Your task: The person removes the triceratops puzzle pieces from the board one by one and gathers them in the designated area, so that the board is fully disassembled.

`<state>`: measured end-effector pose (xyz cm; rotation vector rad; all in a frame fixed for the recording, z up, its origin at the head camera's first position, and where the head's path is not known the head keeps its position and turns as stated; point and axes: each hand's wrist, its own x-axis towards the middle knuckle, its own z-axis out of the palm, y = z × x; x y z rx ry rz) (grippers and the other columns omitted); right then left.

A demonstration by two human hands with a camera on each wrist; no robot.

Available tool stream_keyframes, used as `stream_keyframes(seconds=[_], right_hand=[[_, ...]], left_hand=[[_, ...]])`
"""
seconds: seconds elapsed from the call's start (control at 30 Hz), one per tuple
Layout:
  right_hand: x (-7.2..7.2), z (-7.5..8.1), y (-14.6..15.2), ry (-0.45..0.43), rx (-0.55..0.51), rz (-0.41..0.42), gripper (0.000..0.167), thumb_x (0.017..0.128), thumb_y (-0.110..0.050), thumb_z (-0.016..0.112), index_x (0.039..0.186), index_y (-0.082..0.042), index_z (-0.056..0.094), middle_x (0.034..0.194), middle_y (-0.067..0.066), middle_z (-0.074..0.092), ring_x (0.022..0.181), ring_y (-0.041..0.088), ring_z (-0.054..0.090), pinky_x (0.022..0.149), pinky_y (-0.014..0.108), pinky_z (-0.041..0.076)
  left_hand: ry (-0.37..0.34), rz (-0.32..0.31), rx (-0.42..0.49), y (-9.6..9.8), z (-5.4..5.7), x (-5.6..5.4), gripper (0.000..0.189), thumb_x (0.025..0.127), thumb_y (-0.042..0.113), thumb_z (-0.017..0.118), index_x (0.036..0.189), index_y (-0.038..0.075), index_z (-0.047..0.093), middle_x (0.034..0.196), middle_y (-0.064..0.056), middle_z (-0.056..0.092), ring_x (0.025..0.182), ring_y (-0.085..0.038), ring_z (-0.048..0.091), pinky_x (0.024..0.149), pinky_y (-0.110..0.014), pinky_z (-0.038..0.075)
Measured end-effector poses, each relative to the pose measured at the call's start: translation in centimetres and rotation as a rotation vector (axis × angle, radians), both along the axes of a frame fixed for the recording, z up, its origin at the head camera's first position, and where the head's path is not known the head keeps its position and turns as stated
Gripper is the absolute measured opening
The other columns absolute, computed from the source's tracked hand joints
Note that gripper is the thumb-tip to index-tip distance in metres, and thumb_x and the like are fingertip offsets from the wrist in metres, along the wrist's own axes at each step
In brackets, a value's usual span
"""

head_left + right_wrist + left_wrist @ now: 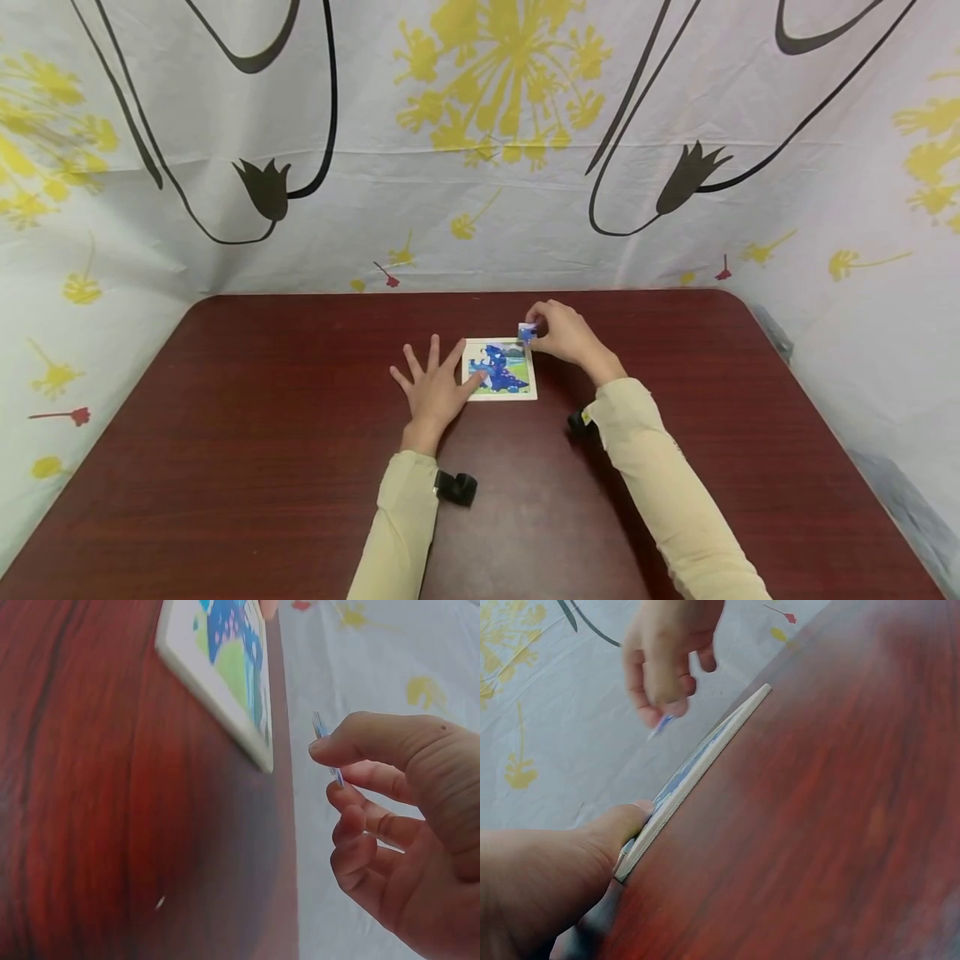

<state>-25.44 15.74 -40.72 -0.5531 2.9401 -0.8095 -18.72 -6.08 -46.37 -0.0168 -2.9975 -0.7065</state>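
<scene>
Cream cloth, lightly creased, covers each arm: left sleeve (401, 521), right sleeve (667, 479). At the cuffs sit a small, black left camera (459, 489) and right camera (577, 422) (a yellowish patch (587, 416) beside it).

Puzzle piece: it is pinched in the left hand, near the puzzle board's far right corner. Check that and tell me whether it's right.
Wrong hand: the head view shows the right hand pinching the puzzle piece, near the far right corner of the puzzle board. The left hand has its thumb on the board.
</scene>
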Motion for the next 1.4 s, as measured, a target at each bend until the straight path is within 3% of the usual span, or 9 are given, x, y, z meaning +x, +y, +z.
stream_keyframes(seconds=[0.4, 0.63, 1.4], right_hand=[[0.3, -1.5, 2.3, -0.092, -0.03, -0.01, 0.026, 0.078, -0.007, 0.071, 0.1, 0.001, 0.06, 0.099, 0.015, 0.059, 0.093, 0.029, 0.055, 0.081, 0.044, 0.045], [0.1, -2.1, 2.4, -0.092, -0.068, 0.01, 0.024, 0.077, -0.006, 0.071, 0.098, 0.001, 0.061, 0.097, 0.015, 0.059, 0.092, 0.029, 0.054, 0.081, 0.044, 0.045], [0.1, -2.6, 2.4, -0.16, -0.144, -0.034, 0.023, 0.079, -0.002, 0.066, 0.102, -0.002, 0.064, 0.099, 0.014, 0.056, 0.087, 0.027, 0.05, 0.075, 0.038, 0.043]], left_hand=[[0.006, 0.001, 0.004, 0.0, 0.0, 0.0, 0.073, 0.082, 0.063, 0.054, 0.145, 0.03, 0.036, 0.153, -0.011, 0.016, 0.136, -0.047, -0.005, 0.098, -0.068, -0.009], [0.001, 0.001, 0.003, 0.0, -0.1, 0.0, 0.073, 0.082, 0.064, 0.054, 0.145, 0.031, 0.035, 0.154, -0.011, 0.016, 0.136, -0.047, -0.006, 0.098, -0.068, -0.009], [-0.008, -0.008, 0.0, -0.1, -0.2, -0.1, 0.074, 0.082, 0.064, 0.053, 0.145, 0.031, 0.034, 0.154, -0.01, 0.014, 0.135, -0.047, -0.007, 0.098, -0.068, -0.01]])
